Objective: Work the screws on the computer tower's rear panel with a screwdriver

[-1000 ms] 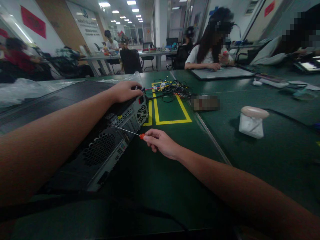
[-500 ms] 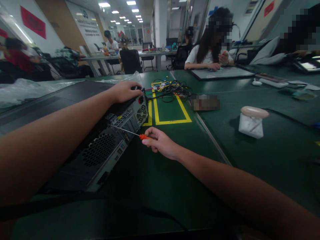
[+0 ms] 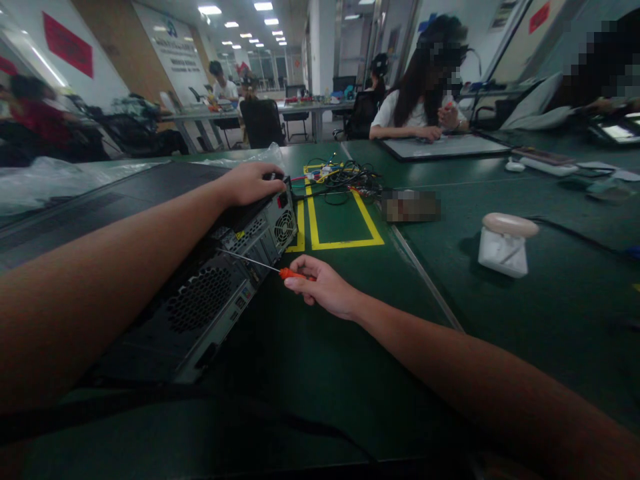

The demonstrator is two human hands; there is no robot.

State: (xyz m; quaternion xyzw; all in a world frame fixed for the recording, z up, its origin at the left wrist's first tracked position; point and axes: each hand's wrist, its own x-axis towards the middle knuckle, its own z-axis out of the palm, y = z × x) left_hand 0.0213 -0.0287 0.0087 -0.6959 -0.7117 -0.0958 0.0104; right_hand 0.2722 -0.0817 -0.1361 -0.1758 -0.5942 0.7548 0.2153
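Observation:
A black desktop computer case [image 3: 200, 357] lies on the left, its grey rear panel with vents, ports and a fan grille turned toward me. Across its top rear corner my left hand [image 3: 253, 183] is closed over the edge, the fingers toward the far side and the thumb nearer. My right hand [image 3: 320, 287] pinches the orange handle of a screwdriver [image 3: 287, 273] between thumb and fingers. The thin metal shaft slants up and left to the rear panel, near the expansion slots. Its tip lies against dark metal there, and I cannot see exactly what it touches.
Beyond the case lies a tangle of cables [image 3: 355, 177], near yellow tape [image 3: 345, 245] on the green table [image 3: 350, 380]. A white earbud case [image 3: 503, 257] stands at right. Plastic wrap [image 3: 30, 183] lies behind the computer. Across the table a person [image 3: 415, 107] works over a flat panel [image 3: 450, 147].

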